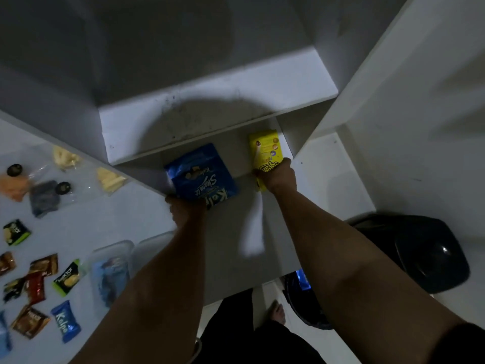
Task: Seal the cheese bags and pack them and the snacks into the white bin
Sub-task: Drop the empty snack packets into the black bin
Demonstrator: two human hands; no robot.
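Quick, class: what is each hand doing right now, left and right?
Left hand: holding the blue bag by its near edge.
Right hand: fingers curled round the yellow box, holding it.

left hand [183, 206] grips blue pouch [200, 173]; right hand [278, 176] grips yellow box [266, 149].

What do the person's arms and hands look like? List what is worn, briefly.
Both forearms are bare from elbow to wrist. The left hand and right hand wear no gloves; no rings, watch or bracelet show. A dark sleeve edge appears at the right upper arm. The scene is dim.
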